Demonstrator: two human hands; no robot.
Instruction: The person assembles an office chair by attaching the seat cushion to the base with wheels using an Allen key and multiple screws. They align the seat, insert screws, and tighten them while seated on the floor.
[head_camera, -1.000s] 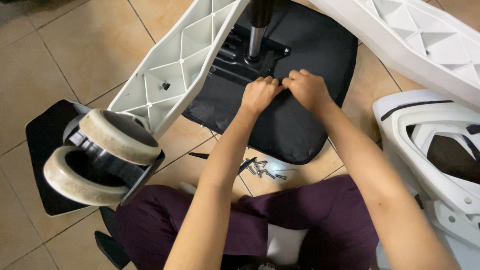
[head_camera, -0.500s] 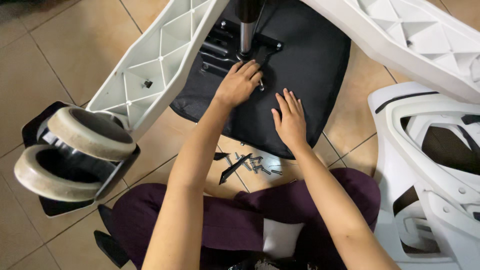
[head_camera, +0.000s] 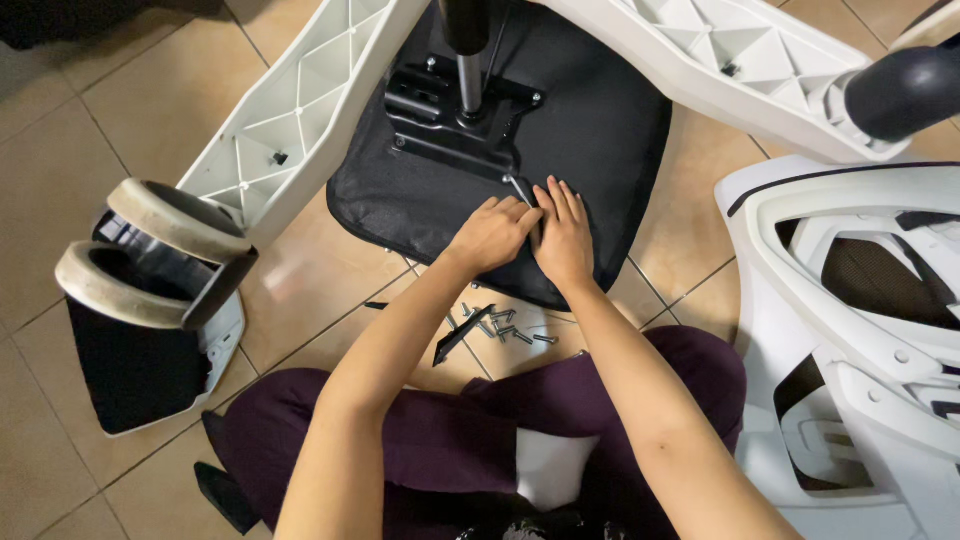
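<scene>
An upturned black chair seat (head_camera: 600, 120) lies on the tile floor with its black metal mechanism plate (head_camera: 455, 120) and gas cylinder (head_camera: 468, 55) facing up. Both my hands rest side by side on the seat's near part, just below a small metal lever (head_camera: 520, 188). My left hand (head_camera: 492, 235) has its fingers curled, and whether it holds something is hidden. Touching it on the right, my right hand (head_camera: 563, 238) lies flat on the fabric with its fingers pointing at the lever.
White star-base legs (head_camera: 300, 130) cross above the seat, with twin caster wheels (head_camera: 150, 250) at the left. A white chair backrest (head_camera: 850, 330) lies at the right. Several screws (head_camera: 505, 325) and a black hex key (head_camera: 455, 340) sit on the tiles by my knees.
My left hand has come down from the mechanism plate to the seat's near part. My right hand has moved up and left to meet it.
</scene>
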